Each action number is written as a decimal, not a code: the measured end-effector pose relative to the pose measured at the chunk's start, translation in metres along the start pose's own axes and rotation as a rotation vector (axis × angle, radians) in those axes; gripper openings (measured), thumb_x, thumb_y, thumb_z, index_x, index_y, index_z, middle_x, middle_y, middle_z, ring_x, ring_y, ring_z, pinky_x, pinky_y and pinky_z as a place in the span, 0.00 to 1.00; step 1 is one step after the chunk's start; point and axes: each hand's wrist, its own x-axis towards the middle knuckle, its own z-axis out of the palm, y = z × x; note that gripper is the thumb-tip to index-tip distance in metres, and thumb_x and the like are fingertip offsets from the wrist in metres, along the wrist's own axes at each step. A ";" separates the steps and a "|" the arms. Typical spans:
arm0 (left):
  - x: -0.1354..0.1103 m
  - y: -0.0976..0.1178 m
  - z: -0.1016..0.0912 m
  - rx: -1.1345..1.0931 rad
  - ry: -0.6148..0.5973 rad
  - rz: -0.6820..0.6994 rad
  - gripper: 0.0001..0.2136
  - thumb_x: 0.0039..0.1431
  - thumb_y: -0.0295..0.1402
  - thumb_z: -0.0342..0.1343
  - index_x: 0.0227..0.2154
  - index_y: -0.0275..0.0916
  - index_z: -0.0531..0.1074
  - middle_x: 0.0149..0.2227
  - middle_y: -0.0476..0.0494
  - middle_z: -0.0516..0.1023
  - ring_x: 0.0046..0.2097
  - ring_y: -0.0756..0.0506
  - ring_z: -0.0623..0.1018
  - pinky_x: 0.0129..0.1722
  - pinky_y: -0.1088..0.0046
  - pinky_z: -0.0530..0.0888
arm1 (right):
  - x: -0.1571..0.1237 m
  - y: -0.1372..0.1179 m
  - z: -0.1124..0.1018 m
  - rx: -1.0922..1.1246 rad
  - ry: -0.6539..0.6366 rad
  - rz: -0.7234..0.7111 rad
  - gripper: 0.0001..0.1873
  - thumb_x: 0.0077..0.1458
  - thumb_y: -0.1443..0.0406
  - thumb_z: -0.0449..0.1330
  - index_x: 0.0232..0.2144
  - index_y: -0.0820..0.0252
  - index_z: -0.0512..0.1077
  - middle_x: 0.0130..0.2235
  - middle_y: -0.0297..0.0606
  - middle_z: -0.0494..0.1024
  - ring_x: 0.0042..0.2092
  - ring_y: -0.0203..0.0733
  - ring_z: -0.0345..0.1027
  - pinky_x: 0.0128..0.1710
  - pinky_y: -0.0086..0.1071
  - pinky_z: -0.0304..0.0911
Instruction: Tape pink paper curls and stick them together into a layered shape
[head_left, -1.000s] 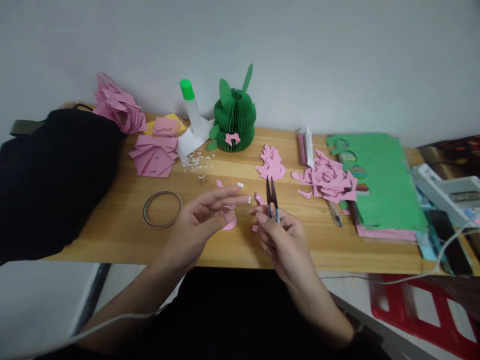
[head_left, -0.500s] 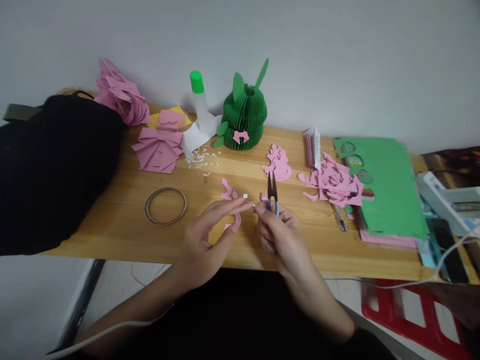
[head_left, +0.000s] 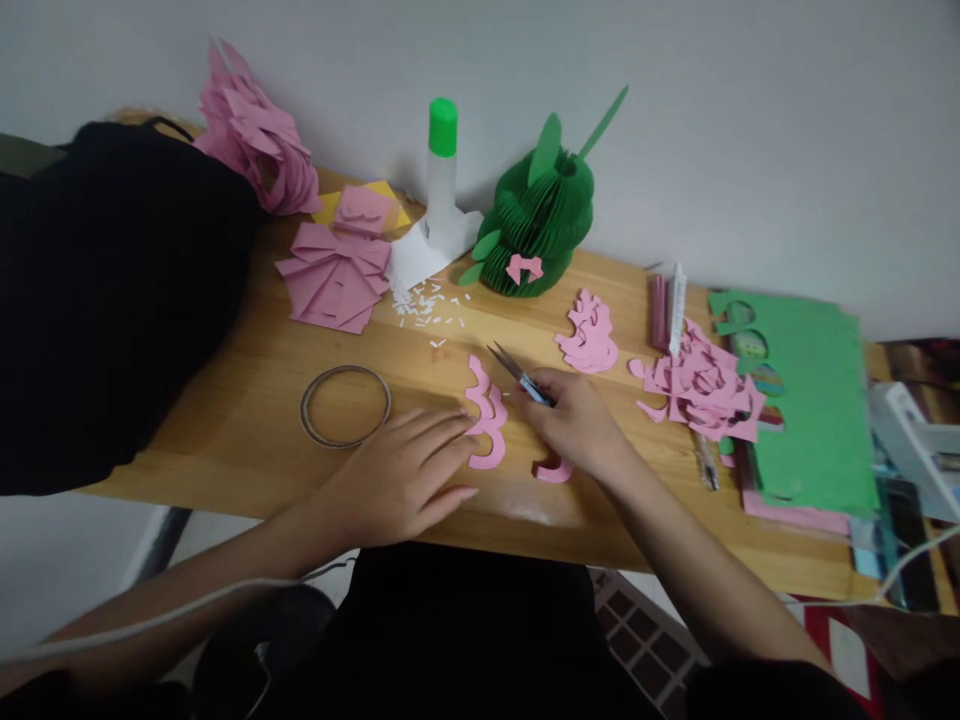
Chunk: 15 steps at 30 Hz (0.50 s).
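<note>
My left hand [head_left: 409,475] lies palm down on the wooden table with its fingers stretched out. Its fingertips touch or lie just beside scalloped pink paper cutouts [head_left: 491,450]. In my right hand [head_left: 574,420] are small thread snips [head_left: 534,387] with blue handles, their dark points aimed to the upper left. Under that hand a curved pink paper piece [head_left: 553,470] shows in part. Left of my left hand lies a thin ring [head_left: 302,408] like a nearly used-up tape roll. Tiny white paper strips [head_left: 427,305] are scattered farther back.
A green pleated paper figure [head_left: 540,220] with a pink bow stands by the wall, beside a green-capped bottle [head_left: 442,150]. Pink paper scraps [head_left: 701,385] and green sheets [head_left: 817,400] lie on the right. A black bag [head_left: 135,320] covers the left end.
My hands have moved apart from their meeting point above the table. The left now lies flat by the pink cutouts; the right has tilted the snips leftward. The view has shifted and tilted.
</note>
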 end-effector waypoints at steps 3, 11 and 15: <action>0.004 0.001 0.003 0.035 -0.059 0.071 0.17 0.67 0.41 0.48 0.48 0.32 0.71 0.51 0.31 0.78 0.54 0.35 0.76 0.53 0.56 0.73 | 0.001 -0.002 0.006 -0.069 -0.005 -0.029 0.12 0.53 0.65 0.57 0.19 0.59 0.67 0.18 0.28 0.61 0.22 0.33 0.55 0.23 0.28 0.49; 0.006 -0.001 0.014 0.125 -0.070 0.095 0.21 0.68 0.45 0.45 0.46 0.29 0.72 0.51 0.27 0.77 0.55 0.33 0.76 0.54 0.57 0.71 | -0.004 0.003 0.013 -0.101 0.023 0.008 0.11 0.54 0.65 0.57 0.21 0.59 0.70 0.18 0.29 0.64 0.22 0.34 0.58 0.24 0.28 0.50; 0.013 -0.004 0.014 0.135 -0.128 0.056 0.21 0.64 0.47 0.51 0.45 0.30 0.72 0.54 0.24 0.75 0.58 0.30 0.73 0.55 0.55 0.69 | 0.004 0.005 0.015 -0.138 0.032 0.012 0.11 0.54 0.65 0.58 0.20 0.60 0.70 0.19 0.29 0.65 0.24 0.34 0.57 0.25 0.28 0.51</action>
